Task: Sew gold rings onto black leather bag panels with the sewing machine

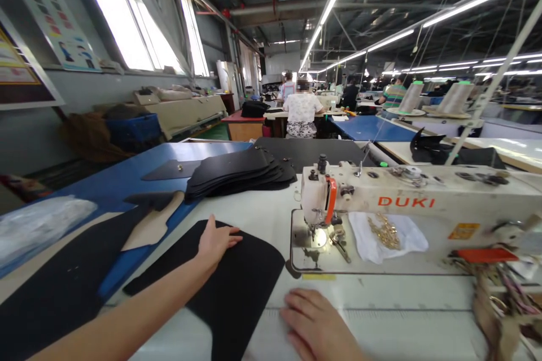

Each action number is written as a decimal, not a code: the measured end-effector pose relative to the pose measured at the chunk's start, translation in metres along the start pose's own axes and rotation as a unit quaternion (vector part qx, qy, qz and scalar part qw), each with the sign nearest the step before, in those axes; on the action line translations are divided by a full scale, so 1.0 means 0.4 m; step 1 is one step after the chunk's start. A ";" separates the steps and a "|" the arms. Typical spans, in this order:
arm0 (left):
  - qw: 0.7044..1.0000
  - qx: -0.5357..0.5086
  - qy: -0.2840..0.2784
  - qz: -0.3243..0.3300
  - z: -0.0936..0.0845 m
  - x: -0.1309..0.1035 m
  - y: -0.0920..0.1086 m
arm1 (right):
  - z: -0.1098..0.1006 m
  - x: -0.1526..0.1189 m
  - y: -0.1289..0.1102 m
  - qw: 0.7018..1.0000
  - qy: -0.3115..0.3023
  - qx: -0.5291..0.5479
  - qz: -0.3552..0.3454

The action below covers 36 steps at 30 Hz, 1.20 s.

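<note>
A flat black cut panel (241, 271) lies on the pale sewing table, its rounded corner close to the machine's bed plate. My left hand (217, 241) rests on the panel's upper part with fingers spread toward the right. Just right of the panel, my right hand (315, 321) lies palm down on the table, fingers slightly curved and holding nothing that shows. Beyond both hands stands a white sewing machine (406, 197) with an orange lever and a lit needle area. Behind the panel sits a stack of black panels (237, 172) with metal fittings.
Gold-coloured hardware (384, 231) lies on a white cloth (358, 240) under the machine arm. At left, more black and beige pieces (68, 259) and a clear plastic bag (44, 225) cover part of a blue table (105, 175). A seated co-worker (302, 107) is ahead.
</note>
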<state>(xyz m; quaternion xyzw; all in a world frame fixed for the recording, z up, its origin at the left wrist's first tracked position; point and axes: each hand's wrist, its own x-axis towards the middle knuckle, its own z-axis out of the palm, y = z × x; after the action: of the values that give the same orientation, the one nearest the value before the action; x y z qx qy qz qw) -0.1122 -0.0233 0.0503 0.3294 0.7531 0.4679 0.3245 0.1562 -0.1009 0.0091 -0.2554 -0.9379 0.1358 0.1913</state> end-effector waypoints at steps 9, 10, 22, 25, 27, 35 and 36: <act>0.928 0.329 -0.032 0.170 -0.018 -0.038 -0.083 | 0.028 -0.013 0.013 0.996 0.080 -0.013 -0.022; 0.912 0.348 -0.075 0.205 -0.019 -0.038 -0.084 | 0.027 -0.015 0.014 0.995 0.094 -0.010 -0.026; 0.870 -0.041 -0.491 0.031 -0.024 -0.142 -0.037 | 0.008 0.066 -0.023 0.996 0.034 -0.019 0.085; 0.922 0.136 -0.302 0.202 -0.005 -0.148 -0.094 | 0.045 0.071 -0.024 0.992 -0.007 -0.016 0.124; 0.860 0.294 -0.224 0.351 -0.001 -0.155 -0.130 | 0.054 0.062 -0.031 0.990 -0.026 -0.018 0.134; 0.656 0.447 -0.301 0.528 0.020 -0.099 -0.085 | 0.008 0.016 -0.037 0.993 -0.005 -0.041 0.106; 0.648 0.449 -0.312 0.531 0.027 -0.085 -0.071 | -0.009 0.010 -0.018 0.994 0.013 -0.044 0.102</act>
<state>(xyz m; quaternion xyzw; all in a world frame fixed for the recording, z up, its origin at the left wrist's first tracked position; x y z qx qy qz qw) -0.0898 -0.0549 0.0267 0.9047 0.4218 0.0343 0.0487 0.1514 -0.1044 0.0159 -0.3593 -0.9097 0.1096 0.1770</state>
